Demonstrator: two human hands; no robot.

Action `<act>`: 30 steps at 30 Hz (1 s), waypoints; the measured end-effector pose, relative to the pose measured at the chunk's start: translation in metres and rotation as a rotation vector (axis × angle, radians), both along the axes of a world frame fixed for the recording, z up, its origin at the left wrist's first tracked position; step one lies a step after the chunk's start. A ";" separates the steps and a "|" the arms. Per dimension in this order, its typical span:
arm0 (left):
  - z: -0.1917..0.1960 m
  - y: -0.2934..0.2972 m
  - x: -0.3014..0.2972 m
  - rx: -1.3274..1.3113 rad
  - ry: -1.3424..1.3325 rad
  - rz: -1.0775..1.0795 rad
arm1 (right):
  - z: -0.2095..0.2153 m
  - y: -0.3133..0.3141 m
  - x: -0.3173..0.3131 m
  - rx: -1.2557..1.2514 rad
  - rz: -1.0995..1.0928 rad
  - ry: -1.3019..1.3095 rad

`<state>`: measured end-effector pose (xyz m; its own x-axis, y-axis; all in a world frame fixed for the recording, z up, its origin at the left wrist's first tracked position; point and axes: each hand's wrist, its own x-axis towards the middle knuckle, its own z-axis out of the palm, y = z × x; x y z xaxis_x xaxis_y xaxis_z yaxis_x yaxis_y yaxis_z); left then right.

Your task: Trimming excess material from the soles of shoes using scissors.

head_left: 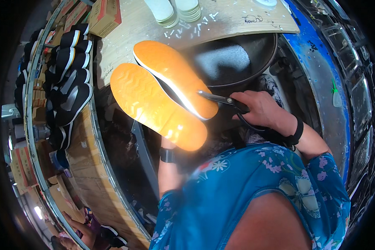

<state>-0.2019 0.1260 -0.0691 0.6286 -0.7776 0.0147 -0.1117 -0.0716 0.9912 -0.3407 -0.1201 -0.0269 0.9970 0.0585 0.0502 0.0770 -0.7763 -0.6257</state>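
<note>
The right hand enters from the lower right, wrist bent inward and wearing a black wrist strap; its fingers are closed through and around the loops of a pair of black-handled metal scissors. The scissor blades point left, toward the upper of two orange rubber shoe soles, and their tip meets the white edge of that sole near its lower right end. The left forearm rises from the lower centre with a black wristwatch on it; the left hand itself is hidden behind the lower orange sole, so the state of its fingers cannot be told, though that sole stands directly above the wrist. Both soles face the camera tread side up; the long axis of each runs from upper left to lower right, and the upper orange sole lies just beside and partly over the lower one. Behind them sits a dark round metal pan under a pale wooden counter carrying stacks of white insoles. On the left, a row of black shoes with white stripes lines a curved shelf, with cardboard boxes near its upper end.
</note>
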 end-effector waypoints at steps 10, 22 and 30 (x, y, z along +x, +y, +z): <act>-0.004 0.008 -0.001 -0.052 0.059 -0.018 | 0.010 0.001 -0.001 0.257 -0.040 0.248; -0.017 -0.017 0.018 -0.110 0.039 0.082 | 0.027 0.016 0.009 -0.087 0.155 0.077; 0.009 0.035 0.031 -0.107 -0.211 0.634 | 0.002 0.014 0.012 0.738 -0.044 0.428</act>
